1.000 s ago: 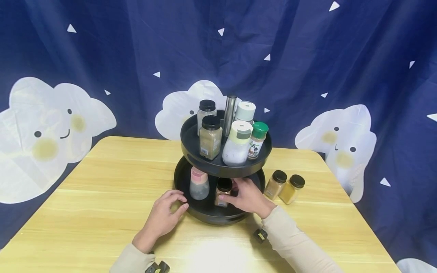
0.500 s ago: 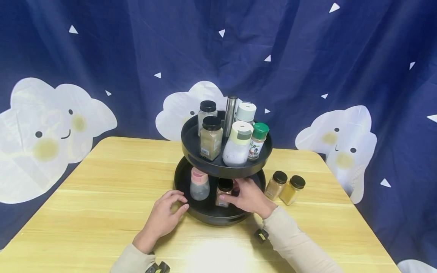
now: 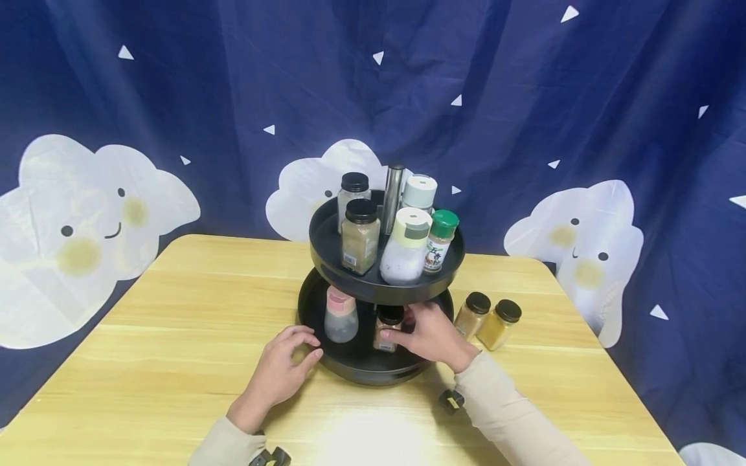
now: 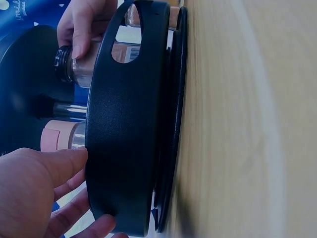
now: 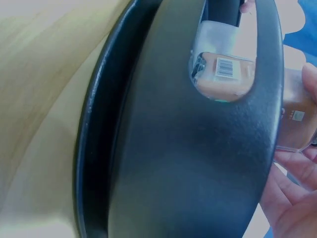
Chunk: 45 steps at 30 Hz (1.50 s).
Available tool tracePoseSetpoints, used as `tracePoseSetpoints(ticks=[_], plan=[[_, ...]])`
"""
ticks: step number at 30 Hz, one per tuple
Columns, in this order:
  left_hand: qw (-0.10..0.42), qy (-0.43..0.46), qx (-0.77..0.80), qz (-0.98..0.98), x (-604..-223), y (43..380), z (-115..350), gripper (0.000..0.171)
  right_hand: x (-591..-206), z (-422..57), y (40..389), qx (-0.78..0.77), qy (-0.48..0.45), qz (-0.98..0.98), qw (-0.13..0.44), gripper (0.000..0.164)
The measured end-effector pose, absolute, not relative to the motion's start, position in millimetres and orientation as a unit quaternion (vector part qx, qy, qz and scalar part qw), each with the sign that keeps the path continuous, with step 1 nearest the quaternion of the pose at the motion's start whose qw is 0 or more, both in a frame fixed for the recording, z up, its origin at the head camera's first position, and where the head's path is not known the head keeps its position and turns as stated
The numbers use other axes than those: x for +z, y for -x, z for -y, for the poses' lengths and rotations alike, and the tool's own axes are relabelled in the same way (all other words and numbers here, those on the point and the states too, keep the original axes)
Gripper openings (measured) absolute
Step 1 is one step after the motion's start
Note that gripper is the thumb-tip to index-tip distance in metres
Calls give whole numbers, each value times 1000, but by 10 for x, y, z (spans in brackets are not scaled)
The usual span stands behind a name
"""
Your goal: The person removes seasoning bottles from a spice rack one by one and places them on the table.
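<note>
A black two-tier turntable rack (image 3: pixel 361 375) stands on the table. In its lower tray, my right hand (image 3: pixel 434 333) holds a small spice jar (image 3: pixel 386 336) with a black lid and reddish-brown powder, thumb in front and fingers behind. The right wrist view shows this jar (image 5: pixel 297 119) beyond the tray wall. My left hand (image 3: pixel 282 362) rests at the lower tray's left rim; in the left wrist view its thumb and fingertips (image 4: pixel 101 225) touch the black wall. A pink-capped shaker (image 3: pixel 340 320) stands in the lower tray, left of the held jar.
On the upper tray (image 3: pixel 326 259) stand black-lidded jars (image 3: pixel 359 236), a yellow-capped shaker (image 3: pixel 405 249), a white-capped one (image 3: pixel 419 191) and a green-capped bottle (image 3: pixel 438 243) around a metal post (image 3: pixel 393 197). Two spice jars, tan (image 3: pixel 471 317) and yellow (image 3: pixel 497 327), stand right of the rack.
My right hand has shifted slightly to the right with the reddish-brown jar inside the lower tray. The left hand stays at the rim.
</note>
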<state>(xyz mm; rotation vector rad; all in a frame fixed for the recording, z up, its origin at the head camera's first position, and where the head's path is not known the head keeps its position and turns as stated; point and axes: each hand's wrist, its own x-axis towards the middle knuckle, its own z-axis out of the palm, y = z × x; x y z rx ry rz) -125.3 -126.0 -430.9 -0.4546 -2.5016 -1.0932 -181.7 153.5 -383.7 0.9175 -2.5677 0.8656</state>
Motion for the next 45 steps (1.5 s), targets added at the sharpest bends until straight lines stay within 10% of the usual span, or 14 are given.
tracePoseSetpoints(ticks=[45], plan=[[168, 153, -392, 891, -4300, 1247, 1267, 10, -3686, -1823, 1782, 287, -280, 905, 144, 43]])
